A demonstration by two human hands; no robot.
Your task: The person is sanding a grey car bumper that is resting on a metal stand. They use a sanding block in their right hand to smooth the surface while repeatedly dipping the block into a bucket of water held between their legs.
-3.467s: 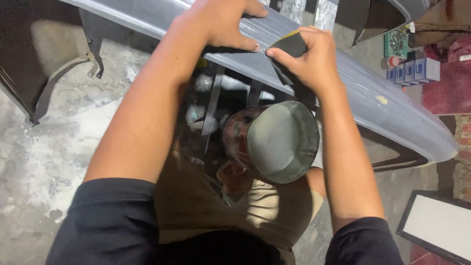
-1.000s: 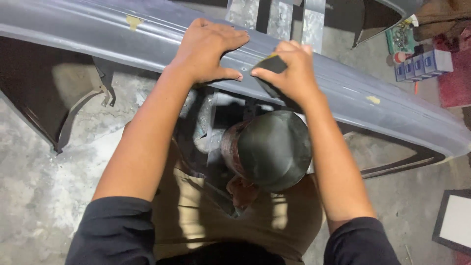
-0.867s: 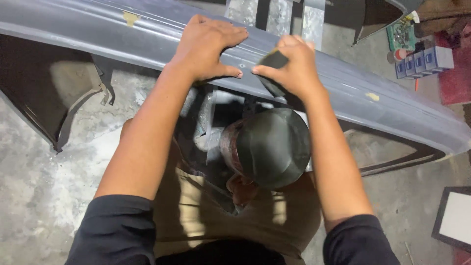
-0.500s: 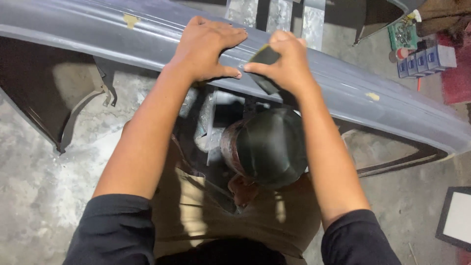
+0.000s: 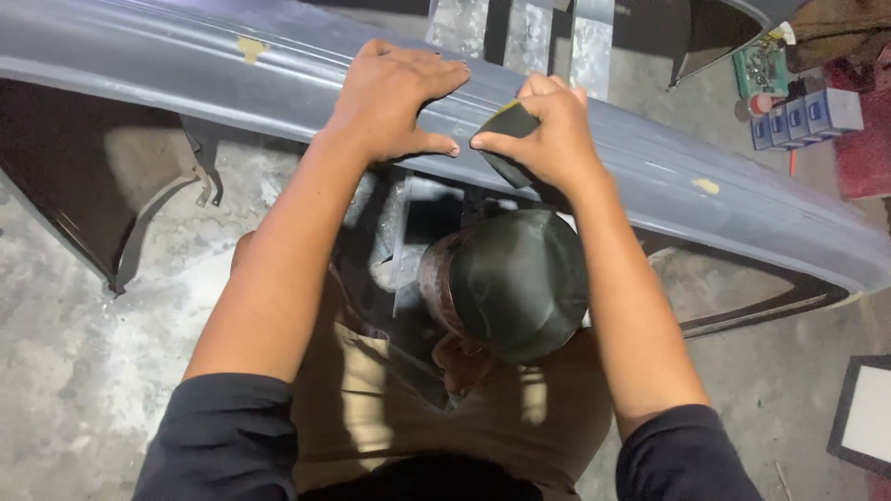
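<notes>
**Dark sanding block pressed to a grey car bumper**

A dark sanding block [image 5: 509,139] with a thin yellowish top edge sits just above the middle of the frame, against the near face of a long grey bumper [image 5: 167,70] that runs from the upper left down to the right edge. The right hand [image 5: 548,139] grasps the block, thumb along its lower left side and fingers curled over its top, so most of it is hidden under the hand. Just to the left, the left hand [image 5: 394,97] lies flat and released on the bumper, fingers spread toward the upper right, its thumb tip nearly meeting the block's corner.

Below the hands, at centre frame, a round dark tin [image 5: 510,283] rests in the person's lap, on tan trousers [image 5: 371,417]. The bumper bears small yellowish filler spots [image 5: 251,46]. In the upper right corner, small blue-grey boxes [image 5: 803,116] stand on the floor. The concrete floor [image 5: 65,371] fills the lower left, and a white panel with a dark frame [image 5: 868,413] lies at the lower right.
</notes>
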